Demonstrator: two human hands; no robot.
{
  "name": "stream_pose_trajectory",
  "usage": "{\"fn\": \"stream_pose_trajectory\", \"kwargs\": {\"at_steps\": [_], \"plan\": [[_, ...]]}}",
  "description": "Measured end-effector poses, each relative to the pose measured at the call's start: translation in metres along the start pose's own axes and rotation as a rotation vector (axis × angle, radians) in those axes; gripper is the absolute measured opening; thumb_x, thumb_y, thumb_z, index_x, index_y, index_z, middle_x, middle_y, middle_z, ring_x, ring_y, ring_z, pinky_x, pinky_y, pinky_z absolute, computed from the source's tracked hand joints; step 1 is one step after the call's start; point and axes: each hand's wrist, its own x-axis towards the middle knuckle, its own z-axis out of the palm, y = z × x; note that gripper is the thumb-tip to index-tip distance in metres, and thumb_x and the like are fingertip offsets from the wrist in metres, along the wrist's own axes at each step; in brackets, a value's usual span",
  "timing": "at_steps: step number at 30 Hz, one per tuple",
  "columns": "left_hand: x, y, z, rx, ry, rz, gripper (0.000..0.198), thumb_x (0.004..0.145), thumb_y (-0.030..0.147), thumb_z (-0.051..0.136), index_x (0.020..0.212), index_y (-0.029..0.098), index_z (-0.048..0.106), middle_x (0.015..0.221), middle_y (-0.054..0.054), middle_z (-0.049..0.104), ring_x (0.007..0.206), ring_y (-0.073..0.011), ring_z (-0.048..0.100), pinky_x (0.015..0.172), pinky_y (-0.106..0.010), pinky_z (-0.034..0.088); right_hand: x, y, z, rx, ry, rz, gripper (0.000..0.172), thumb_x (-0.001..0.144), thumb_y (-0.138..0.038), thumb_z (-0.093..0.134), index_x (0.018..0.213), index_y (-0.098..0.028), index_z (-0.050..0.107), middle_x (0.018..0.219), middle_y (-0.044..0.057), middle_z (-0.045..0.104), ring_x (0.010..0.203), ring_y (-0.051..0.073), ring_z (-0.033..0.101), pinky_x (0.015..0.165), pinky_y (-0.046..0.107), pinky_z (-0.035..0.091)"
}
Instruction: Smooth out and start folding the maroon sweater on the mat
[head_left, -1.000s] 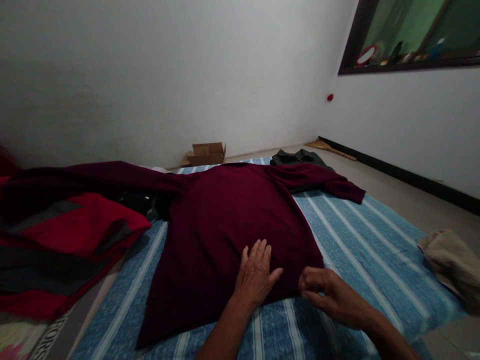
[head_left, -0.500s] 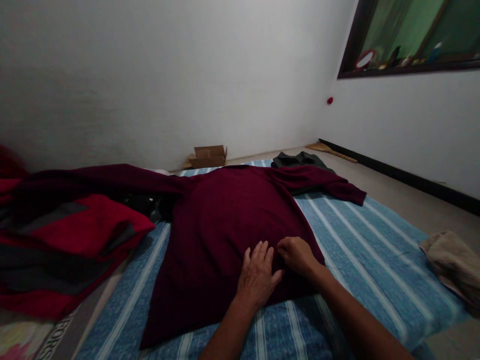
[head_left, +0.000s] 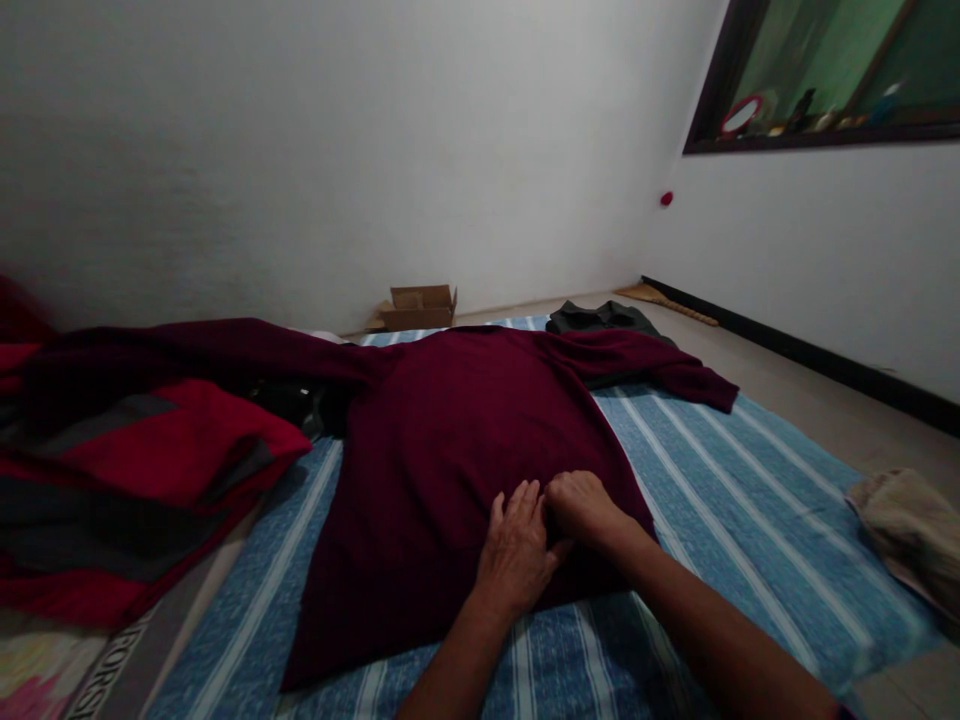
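Right hand [head_left: 583, 505] resting nearer left hand [head_left: 517, 548] than earlier, curling, grip unclear; left lying flat, unclenched, on maroon sweater [head_left: 465, 420].

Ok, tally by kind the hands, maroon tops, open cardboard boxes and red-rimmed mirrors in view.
Hands: 2, the left hand and the right hand
Maroon top: 1, spread out flat
Open cardboard box: 1, near the wall
Red-rimmed mirror: 1, at the window
Total: 5
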Motion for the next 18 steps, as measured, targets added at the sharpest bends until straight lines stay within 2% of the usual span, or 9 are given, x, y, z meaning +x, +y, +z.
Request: {"fn": "stream_pose_trajectory", "kwargs": {"at_steps": [4,8,13,15,18], "plan": [[-0.001,0.0,0.0,-0.012,0.005,0.001,0.057,0.086,0.047,0.046,0.133,0.015,0.041,0.14,-0.013,0.041,0.132,-0.0261,0.032,0.108,-0.05,0.023,0.0,0.001,0.001,0.006,0.001,-0.073,0.02,0.082,-0.014,0.048,0.09,-0.014,0.067,0.091,0.013,0.068,0.084,0.022,0.064,0.072,0.028,0.042],[-0.001,-0.001,0.002,0.005,0.017,0.01,0.056,0.086,0.047,0.047,0.132,0.015,0.043,0.141,-0.012,0.04,0.132,-0.0253,0.031,0.109,-0.049,0.023,-0.002,0.01,0.0,0.04,0.03,-0.057,0.024,0.08,-0.01,0.045,0.088,-0.013,0.067,0.091,0.014,0.068,0.083,0.021,0.063,0.071,0.026,0.04],[-0.001,-0.002,0.004,0.03,0.039,0.023,0.052,0.086,0.047,0.048,0.127,0.015,0.048,0.14,-0.012,0.041,0.131,-0.0258,0.033,0.108,-0.05,0.024,-0.023,0.03,-0.013,0.138,0.057,-0.035,0.022,0.075,-0.01,0.043,0.073,-0.016,0.064,0.076,0.006,0.067,0.069,0.015,0.06,0.062,0.022,0.038],[-0.001,-0.001,0.004,0.031,0.053,0.031,0.052,0.085,0.048,0.048,0.126,0.016,0.049,0.14,-0.012,0.042,0.131,-0.0261,0.033,0.107,-0.05,0.025,-0.042,0.035,-0.018,0.269,0.035,-0.055,0.019,0.069,-0.008,0.044,0.065,-0.016,0.06,0.065,0.0,0.062,0.06,0.011,0.055,0.055,0.019,0.035],[-0.001,-0.001,0.003,0.035,0.06,0.033,0.051,0.085,0.048,0.049,0.126,0.016,0.049,0.139,-0.012,0.042,0.13,-0.0263,0.034,0.107,-0.05,0.026,-0.076,0.034,-0.018,0.693,-0.113,-0.091,0.013,0.059,-0.007,0.042,0.054,-0.017,0.049,0.051,-0.006,0.046,0.047,0.007,0.041,0.043,0.017,0.027]]}}
